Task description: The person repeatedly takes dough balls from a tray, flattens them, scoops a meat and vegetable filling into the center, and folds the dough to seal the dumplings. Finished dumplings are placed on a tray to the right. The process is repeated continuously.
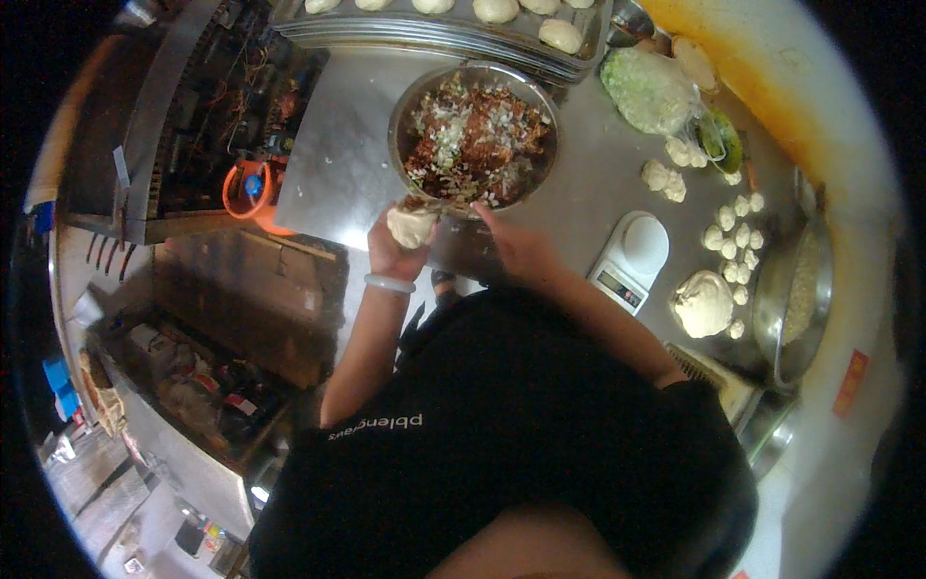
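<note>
My left hand (396, 250) holds a piece of dough (411, 226) at the near left edge of a large steel bowl. Dark filling shows at the dough's upper side. The bowl (554, 148) holds a brown filling (474, 141) topped with chopped white and green pieces. My right hand (510, 242) is at the bowl's near rim, its fingers around what looks like the end of a thin tool (457, 208) that reaches toward the dough. The tool's kind is not clear.
Stacked metal trays (434, 29) with dough rounds lie beyond the bowl. To the right are a white kitchen scale (633, 257), small dough pieces (727, 217), a larger dough lump (703, 304), a bag of greens (647, 90) and a metal basin (770, 318). An orange bucket (264, 213) stands left.
</note>
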A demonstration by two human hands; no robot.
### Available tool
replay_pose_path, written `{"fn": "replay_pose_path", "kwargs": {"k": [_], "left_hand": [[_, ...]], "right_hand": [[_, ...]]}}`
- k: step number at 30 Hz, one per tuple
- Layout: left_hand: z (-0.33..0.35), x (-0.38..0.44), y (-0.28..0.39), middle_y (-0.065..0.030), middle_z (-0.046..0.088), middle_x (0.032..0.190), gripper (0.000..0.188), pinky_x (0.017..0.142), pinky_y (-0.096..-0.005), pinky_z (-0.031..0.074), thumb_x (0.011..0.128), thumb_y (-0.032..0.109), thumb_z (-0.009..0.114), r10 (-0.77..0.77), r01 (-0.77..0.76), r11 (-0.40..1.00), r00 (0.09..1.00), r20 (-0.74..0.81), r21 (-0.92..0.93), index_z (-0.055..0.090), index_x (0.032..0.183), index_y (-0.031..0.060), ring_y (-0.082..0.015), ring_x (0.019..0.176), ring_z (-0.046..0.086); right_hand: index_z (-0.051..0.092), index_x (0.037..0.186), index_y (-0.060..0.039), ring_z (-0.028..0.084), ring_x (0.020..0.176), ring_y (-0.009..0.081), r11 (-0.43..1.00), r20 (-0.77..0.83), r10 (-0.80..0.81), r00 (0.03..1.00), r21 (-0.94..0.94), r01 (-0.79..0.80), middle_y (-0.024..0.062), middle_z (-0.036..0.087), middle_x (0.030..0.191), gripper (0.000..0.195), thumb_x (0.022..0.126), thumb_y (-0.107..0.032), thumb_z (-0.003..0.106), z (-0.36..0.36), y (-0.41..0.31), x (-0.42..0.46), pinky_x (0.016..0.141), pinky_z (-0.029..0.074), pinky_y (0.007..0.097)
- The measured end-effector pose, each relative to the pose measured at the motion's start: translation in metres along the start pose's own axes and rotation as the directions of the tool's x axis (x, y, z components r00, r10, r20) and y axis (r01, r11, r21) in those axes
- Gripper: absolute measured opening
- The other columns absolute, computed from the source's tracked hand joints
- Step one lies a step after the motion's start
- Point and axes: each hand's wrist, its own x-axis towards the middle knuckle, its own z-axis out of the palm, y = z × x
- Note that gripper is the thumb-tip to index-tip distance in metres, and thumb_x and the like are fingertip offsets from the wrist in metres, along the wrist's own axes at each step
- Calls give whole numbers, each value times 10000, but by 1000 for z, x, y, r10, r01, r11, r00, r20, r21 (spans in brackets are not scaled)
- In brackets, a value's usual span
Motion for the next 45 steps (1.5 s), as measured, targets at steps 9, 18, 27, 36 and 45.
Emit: {"fn": "replay_pose_path", "kwargs": {"k": [9, 18, 27, 36, 45], "left_hand": [[35, -8, -4, -117, 504, 1169, 387, 863, -417, 424, 900, 295, 373, -43, 62, 994, 979, 198, -88, 437, 1178, 34, -278, 1058, 490], [51, -20, -33, -159, 407, 1282, 370, 970, -339, 316, 852, 202, 507, 396, -566, 240, 799, 453, 789, 487, 1172, 18, -271, 1157, 416], [69, -39, -18, -82, 635, 907, 353, 695, -270, 486, 700, 38, 672, 339, -595, -325, 653, 677, 736, 600, 1044, 66, -186, 762, 600], [54, -34, -22, -68, 613, 804, 85, 629, -224, 478, 730, 17, 660, 479, -604, -46, 685, 548, 796, 627, 806, -1, -113, 719, 581], [68, -46, -27, -53, 609, 810, 112, 635, -229, 483, 713, 2, 665, 348, -460, 319, 870, 349, 829, 629, 816, 25, -113, 726, 584]], "right_hand": [[440, 1233, -141, 508, 930, 300, 882, -195, 25, 980, -458, -114, 158, 503, 1100, 415, 824, -194, 485, -12, 24, 15, 727, 427, 382], [320, 1290, -115, 484, 1005, 141, 213, 247, 202, 948, 934, -289, 50, 446, 1200, 455, 887, -292, 436, -5, -11, 29, 823, 412, 302], [358, 1267, -96, 506, 978, 150, 542, 150, 109, 983, 820, -185, 60, 507, 1098, 418, 876, -199, 463, -18, -22, 35, 822, 420, 265], [332, 1263, -64, 490, 974, 166, 232, 309, 230, 923, 904, -360, 89, 499, 1082, 480, 833, -168, 520, -45, -30, 24, 857, 388, 274], [357, 1245, -64, 482, 968, 135, 451, 305, 179, 935, 820, -353, 73, 501, 1081, 448, 855, -229, 503, -53, -30, 23, 825, 396, 275]]}}
